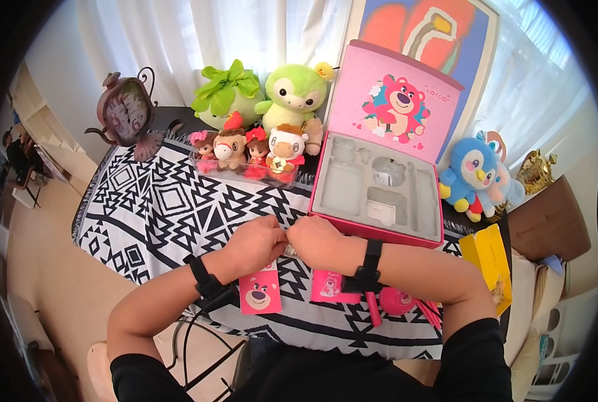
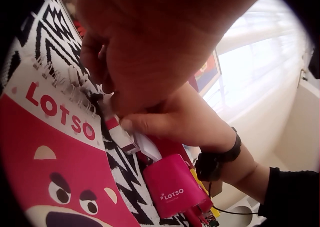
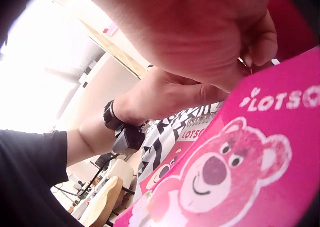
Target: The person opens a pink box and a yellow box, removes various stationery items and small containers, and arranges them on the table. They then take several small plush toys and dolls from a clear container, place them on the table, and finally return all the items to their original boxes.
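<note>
My left hand (image 1: 259,240) and right hand (image 1: 318,241) meet over the patterned cloth, fingers curled in and nearly touching. Between them is a small white-and-pink piece (image 2: 120,136), pinched by the fingers of both hands. Its far end is hidden behind the left hand in the left wrist view. A spiral-bound notepad (image 1: 260,293) with a bear face and LOTSO lettering lies below the left hand. Close under the right wrist is a pink bear-printed item (image 3: 215,172), upright in the right wrist view.
Behind the hands stands an open pink gift box (image 1: 379,231) with a moulded grey insert. Plush toys (image 1: 292,100) and a dark clock (image 1: 126,110) line the back. On the right are a pink round item (image 1: 396,301), a pink stick (image 1: 374,309) and a yellow box (image 1: 490,261).
</note>
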A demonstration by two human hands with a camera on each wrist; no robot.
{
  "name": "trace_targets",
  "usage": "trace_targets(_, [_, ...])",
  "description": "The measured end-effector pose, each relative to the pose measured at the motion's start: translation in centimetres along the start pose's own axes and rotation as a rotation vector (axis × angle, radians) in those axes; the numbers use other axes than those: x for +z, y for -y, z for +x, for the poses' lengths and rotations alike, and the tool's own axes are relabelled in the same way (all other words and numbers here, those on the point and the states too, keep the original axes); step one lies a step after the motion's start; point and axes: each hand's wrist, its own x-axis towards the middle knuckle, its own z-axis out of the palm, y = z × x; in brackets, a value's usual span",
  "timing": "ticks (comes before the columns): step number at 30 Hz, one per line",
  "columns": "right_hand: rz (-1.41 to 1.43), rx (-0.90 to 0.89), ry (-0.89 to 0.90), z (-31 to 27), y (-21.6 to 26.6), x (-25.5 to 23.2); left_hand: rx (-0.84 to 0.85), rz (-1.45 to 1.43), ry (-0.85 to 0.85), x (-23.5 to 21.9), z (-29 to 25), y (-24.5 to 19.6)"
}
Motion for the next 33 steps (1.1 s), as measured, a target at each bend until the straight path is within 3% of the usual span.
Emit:
trace_targets(10, [0.139,0.099,-0.069,-0.1,-0.4,0.8,-0.039,0.06,0.006,0.8,0.5,-0.2])
trace_targets(16, [0.101,0.069,-0.105,0.0,-0.4,1.4,-0.062,0.058,-0.094,-1.0,-0.7,-0.2])
trace_targets(18, [0.069,0.052,-0.107,-0.1,-0.2,1.0,-0.161,0.091,-0.162,-1.4,-1.1,0.4])
trace_targets(21, [0.062,0.058,-0.022,0.2,0.0,0.4,-0.307,0.092,-0.129,-1.8,-1.6,1.4])
trace_targets(33, [0.089,-0.016,-0.083,0.3,-0.2,1.0,-0.327,0.101,-0.084,-0.5,-1.5,2.0])
